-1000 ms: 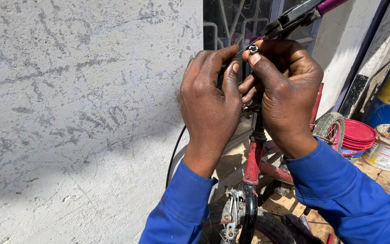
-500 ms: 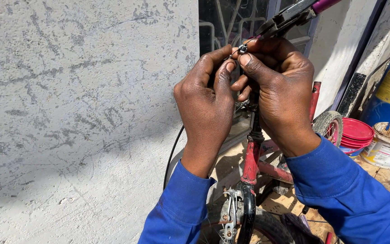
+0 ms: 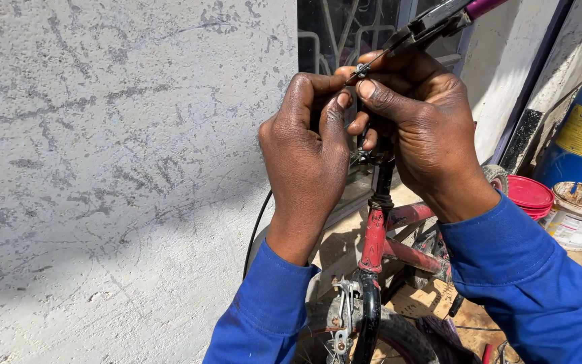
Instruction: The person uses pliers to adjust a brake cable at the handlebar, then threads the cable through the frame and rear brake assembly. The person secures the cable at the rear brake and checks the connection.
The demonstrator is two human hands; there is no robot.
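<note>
Up close, thin silvery cable end [image 3: 361, 68].

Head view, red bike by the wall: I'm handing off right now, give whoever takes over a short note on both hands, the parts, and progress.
Left hand: closed, fingertips pinched on the small metal cable end above the handlebar stem.
Right hand: thumb and fingers pressed on the same cable end; pliers with a purple grip stick out above it, nose at the fitting.
Red bike frame stands below the hands, front brake and tyre at the bottom; a black cable hangs beside the wall.
Done: cable end is held in both hands.
Left: whether it is seated or fastened cannot be seen; check that.
</note>
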